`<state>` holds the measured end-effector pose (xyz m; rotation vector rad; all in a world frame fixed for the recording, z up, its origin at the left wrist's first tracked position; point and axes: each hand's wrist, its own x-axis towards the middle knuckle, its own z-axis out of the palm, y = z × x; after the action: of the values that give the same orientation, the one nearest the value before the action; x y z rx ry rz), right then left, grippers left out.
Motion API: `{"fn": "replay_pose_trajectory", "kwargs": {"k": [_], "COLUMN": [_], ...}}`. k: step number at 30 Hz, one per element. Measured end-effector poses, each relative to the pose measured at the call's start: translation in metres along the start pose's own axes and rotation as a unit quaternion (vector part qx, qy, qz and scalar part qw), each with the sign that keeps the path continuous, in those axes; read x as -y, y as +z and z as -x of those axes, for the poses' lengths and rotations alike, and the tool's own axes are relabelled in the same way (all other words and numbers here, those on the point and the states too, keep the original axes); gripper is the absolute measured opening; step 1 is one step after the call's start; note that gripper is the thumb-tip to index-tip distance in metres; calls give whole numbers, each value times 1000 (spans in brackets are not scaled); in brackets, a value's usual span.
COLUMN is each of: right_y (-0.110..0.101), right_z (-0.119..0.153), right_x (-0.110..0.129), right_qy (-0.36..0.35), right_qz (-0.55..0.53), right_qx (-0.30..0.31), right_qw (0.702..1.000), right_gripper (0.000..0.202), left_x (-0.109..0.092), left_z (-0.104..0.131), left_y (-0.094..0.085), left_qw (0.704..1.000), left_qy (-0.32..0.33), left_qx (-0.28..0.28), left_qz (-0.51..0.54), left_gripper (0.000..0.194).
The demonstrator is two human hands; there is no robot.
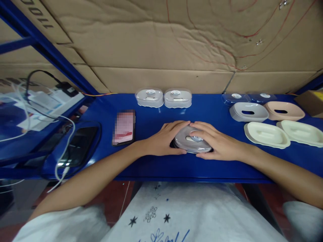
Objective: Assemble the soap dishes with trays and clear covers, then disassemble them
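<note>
A grey oval box with a clear lid and a round sticker [193,143] rests on the blue table in front of me. My left hand [170,138] grips its left side, thumb at the near edge and fingers over the far edge. Around the right side is my right hand [218,141], its fingers on the lid near the sticker and its thumb at the near edge. Two similar lidded boxes [150,97] [178,98] stand side by side at the table's back.
At the right lie a grey shell [237,112], a peach shell [294,116], two cream trays [267,136] [302,132] and clear lids [236,98]. A phone [126,122] lies left of my hands; cables and a dark device [78,144] are farther left.
</note>
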<state>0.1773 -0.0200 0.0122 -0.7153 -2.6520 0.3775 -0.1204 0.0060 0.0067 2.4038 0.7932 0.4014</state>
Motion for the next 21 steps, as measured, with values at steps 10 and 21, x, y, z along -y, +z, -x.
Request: {"fn": "replay_pose_trajectory", "kwargs": {"k": [10,21], "right_y": [-1,-115], "right_z": [1,48], "right_x": [-1,-18], "right_qy": [-5,243], "right_qz": [44,155], "right_qx": [1,-106], "right_qw": [999,952], "right_gripper": [67,51], "left_x": [2,-1], "left_z": [0,0], "left_y": [0,-5], "left_qw": [999,998], "left_qy": [15,5], "left_qx": [-14,-6], "left_qz": [-46,-65], "left_gripper": [105,103]}}
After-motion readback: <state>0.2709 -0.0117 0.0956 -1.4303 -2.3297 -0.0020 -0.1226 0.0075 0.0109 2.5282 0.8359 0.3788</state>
